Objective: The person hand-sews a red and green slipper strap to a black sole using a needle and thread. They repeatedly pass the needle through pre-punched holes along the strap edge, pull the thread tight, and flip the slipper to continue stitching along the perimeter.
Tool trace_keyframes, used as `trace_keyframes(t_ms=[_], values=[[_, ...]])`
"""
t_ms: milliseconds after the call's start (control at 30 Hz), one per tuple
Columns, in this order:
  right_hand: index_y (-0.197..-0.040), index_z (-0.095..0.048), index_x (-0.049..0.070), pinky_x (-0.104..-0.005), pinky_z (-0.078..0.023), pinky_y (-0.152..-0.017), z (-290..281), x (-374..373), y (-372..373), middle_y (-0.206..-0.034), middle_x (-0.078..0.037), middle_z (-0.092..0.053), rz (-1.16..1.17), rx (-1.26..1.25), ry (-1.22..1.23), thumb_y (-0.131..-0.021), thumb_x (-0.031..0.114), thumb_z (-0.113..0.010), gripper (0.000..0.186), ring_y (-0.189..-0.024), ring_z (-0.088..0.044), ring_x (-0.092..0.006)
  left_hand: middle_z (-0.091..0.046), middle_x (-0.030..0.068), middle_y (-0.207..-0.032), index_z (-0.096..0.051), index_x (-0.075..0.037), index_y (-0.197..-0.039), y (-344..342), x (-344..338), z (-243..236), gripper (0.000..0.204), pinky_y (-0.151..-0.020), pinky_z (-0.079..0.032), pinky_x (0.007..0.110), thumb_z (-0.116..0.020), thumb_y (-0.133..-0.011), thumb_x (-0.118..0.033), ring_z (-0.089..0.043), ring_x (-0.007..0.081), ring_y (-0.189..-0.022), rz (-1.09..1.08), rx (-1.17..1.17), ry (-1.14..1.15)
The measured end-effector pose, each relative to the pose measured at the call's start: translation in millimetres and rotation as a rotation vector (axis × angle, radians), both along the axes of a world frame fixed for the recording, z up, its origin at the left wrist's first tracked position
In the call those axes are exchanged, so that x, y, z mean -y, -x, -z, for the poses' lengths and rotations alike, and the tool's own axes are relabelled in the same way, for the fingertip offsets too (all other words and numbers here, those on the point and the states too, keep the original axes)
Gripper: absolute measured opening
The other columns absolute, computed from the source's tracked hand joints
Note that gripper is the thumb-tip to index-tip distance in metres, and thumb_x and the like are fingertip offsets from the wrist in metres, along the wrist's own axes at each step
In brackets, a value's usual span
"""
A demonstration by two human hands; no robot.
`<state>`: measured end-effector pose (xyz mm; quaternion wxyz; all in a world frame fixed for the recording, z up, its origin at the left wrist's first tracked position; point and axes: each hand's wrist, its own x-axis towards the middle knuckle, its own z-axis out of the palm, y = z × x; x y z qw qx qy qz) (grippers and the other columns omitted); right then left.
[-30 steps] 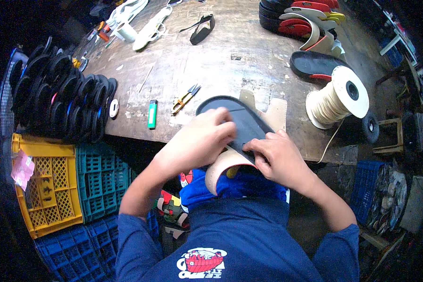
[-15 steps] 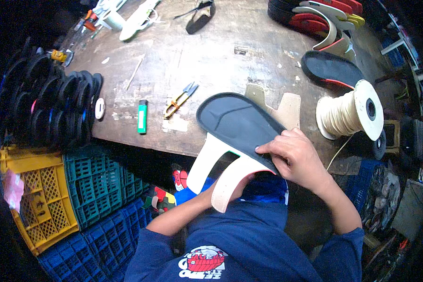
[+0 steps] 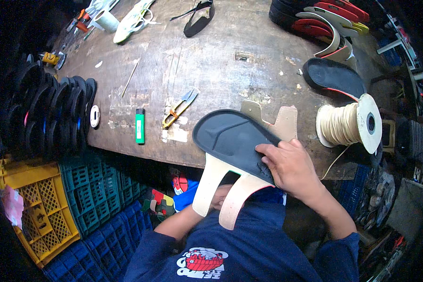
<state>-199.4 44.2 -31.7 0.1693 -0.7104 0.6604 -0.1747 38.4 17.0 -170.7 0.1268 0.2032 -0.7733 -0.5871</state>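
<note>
In the head view, a black sandal footbed [image 3: 228, 134] is at the centre of the frame, at the near edge of the bench [image 3: 211, 61]. Its long axis runs slantwise, and the broad rounded end points to the upper left. Two beige straps [image 3: 239, 204] hang from its near side toward the bottom of the frame. The right hand [image 3: 291, 167] has its fingers bent, pinching the footbed near its lower-right end. The left hand [image 3: 222, 191] is mostly hidden behind the straps; I cannot tell how its fingers stand. Thread snips [image 3: 179, 109] and a green lighter [image 3: 140, 126] lie left of centre; a cord spool [image 3: 345, 123] lies to the right.
</note>
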Motion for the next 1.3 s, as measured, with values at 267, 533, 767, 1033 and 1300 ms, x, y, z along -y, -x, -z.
trace_keyframes(t_ms=[267,533,767,1033,1300], values=[[-0.108,-0.065,0.012,-0.0383,-0.043,-0.074,7.2,-0.8,-4.3,-0.076,-0.005,-0.06,0.009,-0.036,0.003,-0.091,0.011,-0.064,0.017,-0.075,-0.06,-0.024,-0.065,0.0127,-0.079,-0.062,0.0,-0.107,-21.5,-14.7,-25.0,0.025,-0.062,-0.051,0.036,-0.072,-0.09,-0.016,-0.061,0.0242,-0.063,-0.024,0.008,0.073],[-0.108,-0.065,0.013,-0.0407,-0.046,-0.074,8.7,0.7,-6.5,-0.07,-0.008,-0.057,0.018,-0.056,0.07,-0.091,0.013,-0.06,0.017,-0.074,-0.062,-0.0271,-0.059,0.004,-0.072,-0.056,-0.005,-0.113,-27.3,-29.7,-11.4,0.025,-0.041,-0.039,0.025,-0.053,-0.105,-0.028,-0.049,0.0122,-0.046,0.075,-0.13,-1.881],[-0.106,-0.064,0.013,-0.0409,-0.046,-0.074,8.1,-0.2,-6.9,-0.071,-0.009,-0.059,0.009,-0.08,0.065,-0.092,0.019,-0.064,0.015,-0.074,-0.063,-0.0276,-0.055,0.0025,-0.082,-0.055,-0.005,-0.111,-46.8,-38.5,-59.5,0.014,-0.07,-0.044,0.032,-0.052,-0.101,-0.014,-0.055,0.0171,-0.076,-0.035,0.323,-0.363],[-0.108,-0.065,0.011,-0.0407,-0.047,-0.074,3.6,-0.8,-5.4,-0.07,-0.01,-0.06,-0.052,0.006,0.112,-0.093,0.032,-0.069,0.026,-0.071,-0.062,-0.03,-0.042,-0.0044,-0.072,-0.055,-0.008,-0.106,-69.0,9.9,-86.5,0.039,-0.054,-0.034,0.026,-0.038,-0.112,-0.042,-0.039,0.0079,-0.062,0.232,0.386,-0.813],[-0.12,-0.063,0.005,-0.0299,-0.045,-0.06,10.8,4.1,20.4,-0.069,0.004,-0.058,0.174,0.998,-0.307,-0.094,0.017,-0.075,0.031,-0.064,-0.053,-0.0059,-0.066,0.0256,-0.074,-0.064,-0.002,-0.098,19.0,31.8,-139.9,0.035,-0.07,-0.051,0.055,-0.056,-0.102,-0.036,-0.068,0.0445,-0.079,0.504,0.293,0.187]])
